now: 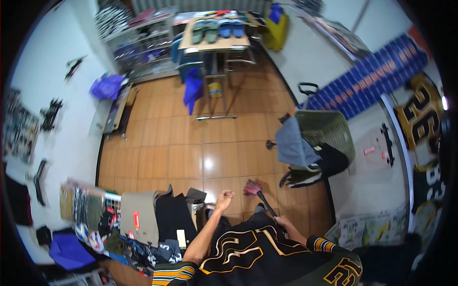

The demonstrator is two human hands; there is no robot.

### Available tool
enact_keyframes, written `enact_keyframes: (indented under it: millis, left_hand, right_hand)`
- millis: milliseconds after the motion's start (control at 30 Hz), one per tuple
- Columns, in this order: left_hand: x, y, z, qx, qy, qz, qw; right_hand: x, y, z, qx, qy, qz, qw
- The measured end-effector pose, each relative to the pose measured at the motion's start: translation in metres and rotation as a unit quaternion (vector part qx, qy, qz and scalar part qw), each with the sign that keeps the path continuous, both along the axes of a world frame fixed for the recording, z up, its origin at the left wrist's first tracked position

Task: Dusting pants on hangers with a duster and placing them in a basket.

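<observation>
My right hand (283, 221) is closed around the black handle of a feather duster (253, 188), whose pink and dark tuft points away from me above the tiled floor. My left hand (224, 200) is raised over the floor, left of the duster and not touching it; its fingers are curled, and whether they are fully closed I cannot tell. Left of my left forearm lie folded black trousers (175, 218) with a tag and a folded beige garment (139, 214) with a red label.
Ahead stands a folding table (214, 45) bearing green and blue slides. A green basket (325, 125) with clothes draped over it is at the right wall. Shelves (143, 32) with packed garments stand at the back left. A low board stand (120, 111) lines the left wall.
</observation>
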State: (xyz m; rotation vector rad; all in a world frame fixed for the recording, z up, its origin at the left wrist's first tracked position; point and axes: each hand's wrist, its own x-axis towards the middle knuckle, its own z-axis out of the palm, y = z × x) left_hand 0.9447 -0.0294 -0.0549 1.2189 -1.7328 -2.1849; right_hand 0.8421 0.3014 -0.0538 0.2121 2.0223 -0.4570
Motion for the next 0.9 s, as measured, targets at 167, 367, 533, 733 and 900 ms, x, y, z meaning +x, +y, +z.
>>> enact_keyframes:
  millis: [167,367,533,733,900]
  left_hand:
    - [-0.147,0.100,0.031,-0.050,0.034,-0.194,0.979]
    - [-0.279,0.176,0.056,-0.121,0.119,-0.268,0.948]
    - [-0.401,0.256,0.061,-0.258,0.184,-0.372,0.873]
    - [-0.512,0.314,0.033,-0.103,0.015,-0.412,0.905]
    - [-0.563,0.308,0.003,0.031,-0.111,-0.315,0.942]
  right_hand:
    - [0.043,0.178,-0.129,-0.018,-0.054,-0.262,0.963]
    - [0.076,0.219,-0.041,-0.059,-0.086,-0.376,0.921]
    - [0.116,0.254,-0.048,-0.051,-0.037,-0.602,0.796]
    - [0.150,0.245,-0.055,-0.047,-0.039,-0.739,0.671]
    - [0.192,0.232,-0.056,-0.114,-0.049,-0.789,0.602]
